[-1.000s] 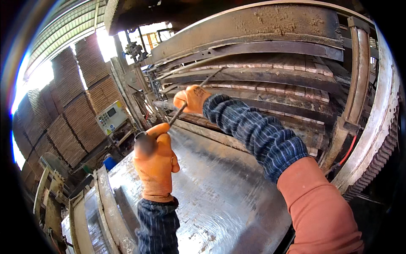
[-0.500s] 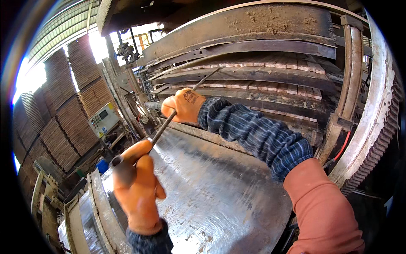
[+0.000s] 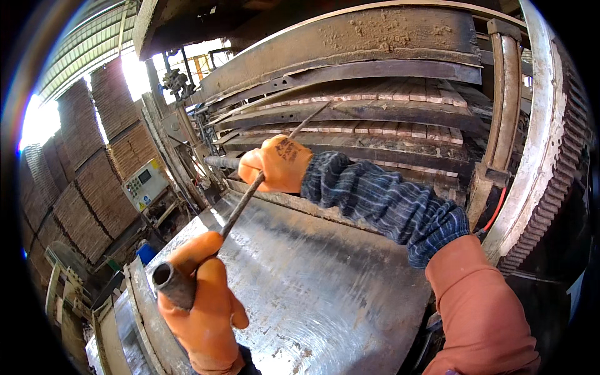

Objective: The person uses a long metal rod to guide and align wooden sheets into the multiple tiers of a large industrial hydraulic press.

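A long thin metal rod (image 3: 240,211) runs slantwise from near me toward a rack of stacked plates. My left hand (image 3: 203,306), in an orange glove, is closed on its near end, where a short hollow pipe handle (image 3: 176,287) sticks out. Farther along, my right hand (image 3: 278,164), gloved alike, wraps around the rod's middle. The rod's tip overlaps the front edge of a dark plate (image 3: 375,111); whether it touches cannot be told. Rows of wooden boards (image 3: 375,127) lie between the plates. Below both hands spreads a shiny, scratched metal sheet (image 3: 312,269).
At right stand a rusty upright post (image 3: 503,106) and a curved-looking toothed rail (image 3: 550,194). On the left are a control box (image 3: 145,184), tall stacks of brown boards (image 3: 94,212) and a blue container (image 3: 145,253). A thick crusted beam (image 3: 350,47) spans the top.
My left hand has shifted slightly down and left with the pipe handle, and its blur is gone. My right hand moves a little to the right along with the rod. The view has turned slightly.
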Motion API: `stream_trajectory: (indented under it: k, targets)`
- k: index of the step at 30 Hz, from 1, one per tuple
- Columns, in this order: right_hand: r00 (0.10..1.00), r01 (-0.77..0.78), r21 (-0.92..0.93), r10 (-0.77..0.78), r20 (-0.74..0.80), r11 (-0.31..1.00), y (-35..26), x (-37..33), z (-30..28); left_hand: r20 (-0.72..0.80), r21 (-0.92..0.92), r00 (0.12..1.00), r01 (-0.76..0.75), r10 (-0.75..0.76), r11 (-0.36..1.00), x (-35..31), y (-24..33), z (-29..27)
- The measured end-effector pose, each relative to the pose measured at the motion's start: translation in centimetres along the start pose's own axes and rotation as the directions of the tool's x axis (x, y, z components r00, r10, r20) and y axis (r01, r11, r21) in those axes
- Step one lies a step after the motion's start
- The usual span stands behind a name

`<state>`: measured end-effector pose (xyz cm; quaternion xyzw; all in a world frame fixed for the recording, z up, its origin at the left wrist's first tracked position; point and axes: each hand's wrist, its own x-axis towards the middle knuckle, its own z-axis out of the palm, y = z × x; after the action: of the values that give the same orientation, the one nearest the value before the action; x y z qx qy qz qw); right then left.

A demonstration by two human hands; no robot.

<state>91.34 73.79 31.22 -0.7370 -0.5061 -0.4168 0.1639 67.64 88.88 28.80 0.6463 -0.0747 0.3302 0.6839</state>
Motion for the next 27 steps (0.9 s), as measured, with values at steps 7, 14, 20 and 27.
stream_trajectory:
  k: [7,14,20,27]
  targets:
    - [0.992,-0.07,-0.051,0.076,0.106,0.996,-0.5,-0.5,0.4,-0.003,-0.035,1.0,0.009,-0.009,0.999,0.2,-1.4,-0.5]
    - [0.995,-0.094,-0.067,0.092,-0.035,0.993,0.7,-1.5,-0.4,0.025,-0.057,0.998,0.057,-0.055,0.997,0.5,-1.0,1.0]
    - [0.998,-0.055,-0.071,0.054,-0.021,0.996,-2.1,-2.4,-3.1,0.027,-0.088,0.996,0.086,-0.084,0.992,-1.7,1.1,0.3]
    - [0.966,-0.145,-0.089,0.16,0.204,0.985,-2.5,-1.9,-3.6,-0.02,-0.064,0.998,0.057,-0.058,0.996,-2.1,0.7,0.5]
